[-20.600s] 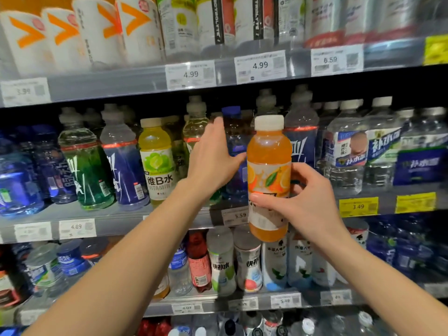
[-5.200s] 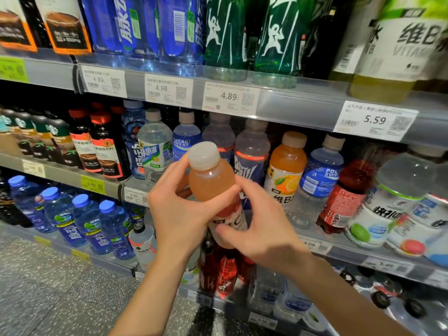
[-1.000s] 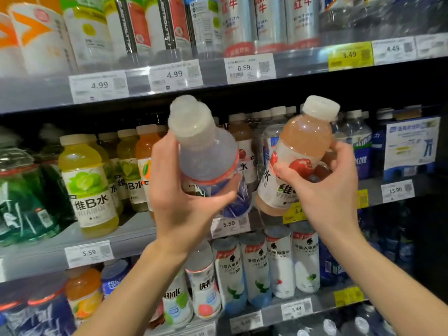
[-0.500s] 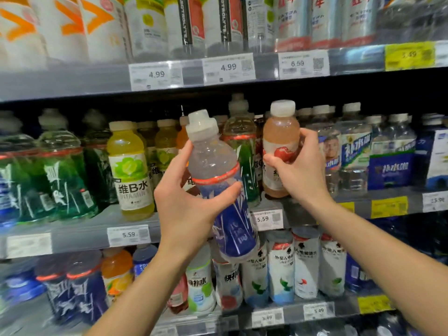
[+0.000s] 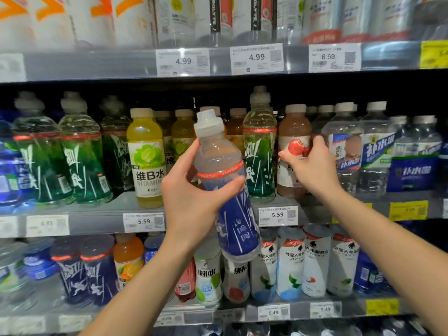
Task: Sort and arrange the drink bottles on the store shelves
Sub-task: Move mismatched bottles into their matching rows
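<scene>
Right grip (image 5: 312, 166) curls round the peach bottle (image 5: 293, 146), seating it upright at the middle shelf's (image 5: 97, 214) front edge beside the green bottle (image 5: 260, 151), while the left grip (image 5: 191, 200) holds the blue bottle (image 5: 225, 190) tilted, apparently awaiting its slot.

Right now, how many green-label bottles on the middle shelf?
4 green-label bottles: three stand in a row at the left; one stands right of centre, beside the apple-label bottle the right hand grips. More may hide behind them.

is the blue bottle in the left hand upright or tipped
Tipped. The blue bottle leans in the left hand, its cap up and to the left and its base down to the right, off the shelf.
</scene>
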{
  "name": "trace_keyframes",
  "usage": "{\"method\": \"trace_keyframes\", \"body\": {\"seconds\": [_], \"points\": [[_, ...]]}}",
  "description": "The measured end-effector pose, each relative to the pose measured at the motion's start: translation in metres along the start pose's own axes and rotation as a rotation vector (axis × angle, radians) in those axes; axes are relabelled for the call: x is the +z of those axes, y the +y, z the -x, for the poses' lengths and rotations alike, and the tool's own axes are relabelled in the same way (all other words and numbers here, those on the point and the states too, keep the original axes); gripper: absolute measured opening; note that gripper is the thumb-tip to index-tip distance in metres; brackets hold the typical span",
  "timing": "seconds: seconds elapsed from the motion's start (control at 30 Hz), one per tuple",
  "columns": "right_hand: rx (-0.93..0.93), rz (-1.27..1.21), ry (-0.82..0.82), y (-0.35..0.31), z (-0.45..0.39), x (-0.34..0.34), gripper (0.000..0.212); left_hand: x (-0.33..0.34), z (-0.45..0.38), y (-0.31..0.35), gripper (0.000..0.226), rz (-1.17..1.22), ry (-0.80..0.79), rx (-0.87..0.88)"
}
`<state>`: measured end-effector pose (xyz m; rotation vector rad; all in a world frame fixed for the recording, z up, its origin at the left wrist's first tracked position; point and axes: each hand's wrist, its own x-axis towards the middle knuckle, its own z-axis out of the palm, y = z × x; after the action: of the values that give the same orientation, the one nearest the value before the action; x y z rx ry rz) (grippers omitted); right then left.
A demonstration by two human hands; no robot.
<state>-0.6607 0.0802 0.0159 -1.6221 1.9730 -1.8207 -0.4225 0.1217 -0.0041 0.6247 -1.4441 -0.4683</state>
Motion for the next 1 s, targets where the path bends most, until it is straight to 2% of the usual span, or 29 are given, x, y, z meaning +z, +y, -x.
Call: {"method": "trace_keyframes", "body": {"seconds": [0.07,0.13,0.2,0.27,0.3,0.4,0.43,0.47,0.57,0.7,0.87,1.0], "points": [[0.038,0.049,-0.023,-0.001,0.005,0.002,0.045,-0.003,0.0,0.0,0.088,-0.001,-0.003,-0.014],[0.025,0.1,-0.007,-0.003,0.022,0.006,0.057,-0.007,0.001,0.0,0.089,-0.005,-0.006,-0.02],[-0.071,0.063,0.07,-0.016,0.055,0.005,0.069,-0.012,0.002,0.001,0.089,-0.018,-0.022,-0.007],[-0.223,-0.038,0.072,-0.033,0.09,0.0,0.066,-0.016,0.003,0.004,0.085,-0.024,-0.046,0.007],[-0.253,-0.115,-0.032,-0.041,0.105,-0.002,0.066,-0.018,0.004,0.007,0.085,-0.026,-0.059,0.012],[-0.145,-0.478,-0.559,-0.06,0.134,0.0,0.07,-0.026,0.007,0.013,0.086,-0.006,-0.117,0.004],[-0.121,-0.55,-0.65,-0.062,0.138,0.003,0.062,-0.029,0.009,0.015,0.085,0.005,-0.144,0.005],[-0.117,-0.567,-0.67,-0.063,0.141,0.006,0.054,-0.032,0.01,0.018,0.084,0.011,-0.172,0.007],[-0.144,-0.554,-0.588,-0.071,0.147,0.011,0.044,-0.042,0.012,0.024,0.085,0.025,-0.251,0.005],[-0.156,-0.603,-0.523,-0.075,0.157,0.022,0.042,-0.059,0.018,0.022,0.086,0.058,-0.306,-0.049],[-0.124,-0.634,-0.503,-0.072,0.176,0.038,0.04,-0.079,0.039,-0.002,0.068,0.084,-0.393,-0.186],[-0.093,-0.62,-0.525,-0.065,0.189,0.046,0.037,-0.093,0.063,-0.018,0.044,0.06,-0.475,-0.253]]}}
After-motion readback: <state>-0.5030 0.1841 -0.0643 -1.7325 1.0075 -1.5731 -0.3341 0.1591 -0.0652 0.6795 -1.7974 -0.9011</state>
